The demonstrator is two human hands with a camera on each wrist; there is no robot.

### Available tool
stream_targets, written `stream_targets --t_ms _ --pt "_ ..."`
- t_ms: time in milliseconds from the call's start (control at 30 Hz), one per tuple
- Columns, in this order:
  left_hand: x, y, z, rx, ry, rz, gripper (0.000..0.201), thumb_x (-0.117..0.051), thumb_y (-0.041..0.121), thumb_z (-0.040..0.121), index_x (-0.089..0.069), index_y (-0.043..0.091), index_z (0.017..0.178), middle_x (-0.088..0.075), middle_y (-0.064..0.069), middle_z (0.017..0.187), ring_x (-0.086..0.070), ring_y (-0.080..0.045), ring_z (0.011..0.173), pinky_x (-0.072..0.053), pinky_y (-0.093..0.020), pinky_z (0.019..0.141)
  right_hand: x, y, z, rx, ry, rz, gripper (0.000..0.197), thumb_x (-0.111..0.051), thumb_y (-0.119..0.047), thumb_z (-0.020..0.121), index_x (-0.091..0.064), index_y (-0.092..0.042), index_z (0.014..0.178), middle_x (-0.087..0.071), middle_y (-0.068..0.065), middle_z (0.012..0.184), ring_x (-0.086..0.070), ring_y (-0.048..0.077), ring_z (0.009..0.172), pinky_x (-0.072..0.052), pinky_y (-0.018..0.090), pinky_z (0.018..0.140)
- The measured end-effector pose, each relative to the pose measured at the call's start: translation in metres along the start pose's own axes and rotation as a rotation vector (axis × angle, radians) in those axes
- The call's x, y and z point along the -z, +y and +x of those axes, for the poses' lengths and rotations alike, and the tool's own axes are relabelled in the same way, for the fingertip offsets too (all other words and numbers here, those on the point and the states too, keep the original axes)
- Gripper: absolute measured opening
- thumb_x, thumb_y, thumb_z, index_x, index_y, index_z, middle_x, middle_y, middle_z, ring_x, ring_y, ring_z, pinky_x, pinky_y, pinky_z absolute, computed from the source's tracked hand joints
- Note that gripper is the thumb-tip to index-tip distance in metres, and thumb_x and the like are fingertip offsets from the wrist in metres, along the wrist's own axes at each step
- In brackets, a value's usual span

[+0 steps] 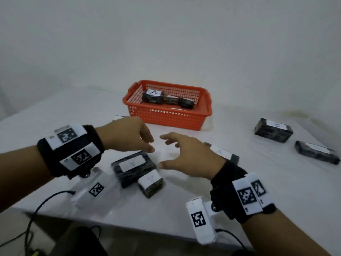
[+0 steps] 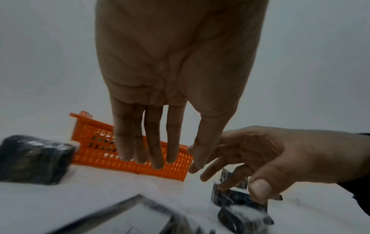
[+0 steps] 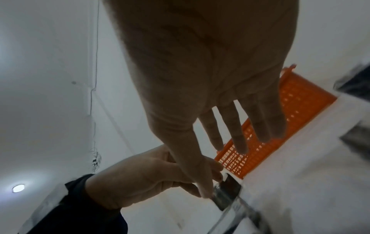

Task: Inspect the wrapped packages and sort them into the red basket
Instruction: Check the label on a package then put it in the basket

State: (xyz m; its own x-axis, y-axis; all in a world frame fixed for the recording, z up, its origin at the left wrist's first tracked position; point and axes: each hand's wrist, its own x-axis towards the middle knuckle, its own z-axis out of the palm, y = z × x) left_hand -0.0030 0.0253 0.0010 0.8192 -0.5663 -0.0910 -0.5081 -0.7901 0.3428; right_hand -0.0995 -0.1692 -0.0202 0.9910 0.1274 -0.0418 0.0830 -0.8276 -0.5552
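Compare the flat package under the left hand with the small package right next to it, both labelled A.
The flat package is broad and low; the small package is stubby and block-like. The flat package's white label leaves a wide dark border around it, while the small package's label covers nearly its whole top. The flat package lies nearer the left hand; the small package sits closer to the table edge. Both are dark, plastic-wrapped, marked A, and lie outside the red basket.

Red basket (lattice-walled), black packages, white labels.
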Motion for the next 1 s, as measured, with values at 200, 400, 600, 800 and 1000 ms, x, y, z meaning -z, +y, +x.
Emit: stream_targets --t_ms 200,400,600,800,1000 --pt "-0.019 -0.015 -0.043 -0.011 -0.053 -0.06 0.02 -0.082 0.053 0.08 -0.076 0.039 0.093 -0.075 0.016 0.086 -0.069 0.0 0.08 -0.054 -0.016 0.07 -0.029 -0.009 0.008 0.068 -0.169 -0.042 0.052 -0.09 -0.028 0.076 -0.068 -0.036 0.122 -0.061 -0.016 0.123 -0.059 0.009 0.113 -0.055 0.033 0.096" --pt "-0.038 -0.008 -0.048 -0.02 -0.046 -0.039 0.026 -0.084 0.053 0.079 -0.076 0.032 0.093 -0.066 0.021 0.077 -0.061 0.006 0.07 -0.041 -0.007 0.059 -0.033 -0.001 0.006 0.063 -0.197 -0.043 0.05 -0.095 -0.034 0.07 -0.072 -0.036 0.115 -0.06 -0.017 0.116 -0.062 0.006 0.107 -0.058 0.036 0.094" --pt "-0.041 0.002 -0.053 -0.044 -0.038 -0.03 0.043 -0.083 0.062 0.075 -0.075 0.032 0.104 -0.062 0.021 0.083 -0.061 0.002 0.077 -0.044 -0.009 0.063 -0.033 0.002 0.004 0.096 -0.125 0.0 0.037 -0.093 -0.034 0.073 -0.071 -0.031 0.103 -0.065 -0.014 0.11 -0.066 0.007 0.099 -0.059 0.034 0.088" --pt "-0.037 -0.003 -0.05 -0.06 0.046 -0.177 0.041 -0.088 0.05 0.075 -0.076 0.03 0.109 -0.075 0.015 0.097 -0.07 -0.005 0.087 -0.059 -0.035 0.085 -0.023 0.004 0.008 0.107 0.052 0.16 0.029 -0.091 -0.027 0.075 -0.074 -0.026 0.099 -0.076 -0.011 0.096 -0.072 0.003 0.085 -0.055 0.013 0.072" --pt "-0.027 -0.008 -0.042 -0.03 0.102 -0.638 0.029 -0.084 0.016 0.084 -0.077 0.021 0.111 -0.081 0.008 0.1 -0.076 -0.007 0.093 -0.058 -0.025 0.091 -0.02 0.009 0.012 0.11 0.246 0.428 0.026 -0.089 -0.023 0.08 -0.076 -0.027 0.102 -0.078 -0.011 0.098 -0.074 0.004 0.091 -0.062 0.029 0.085"
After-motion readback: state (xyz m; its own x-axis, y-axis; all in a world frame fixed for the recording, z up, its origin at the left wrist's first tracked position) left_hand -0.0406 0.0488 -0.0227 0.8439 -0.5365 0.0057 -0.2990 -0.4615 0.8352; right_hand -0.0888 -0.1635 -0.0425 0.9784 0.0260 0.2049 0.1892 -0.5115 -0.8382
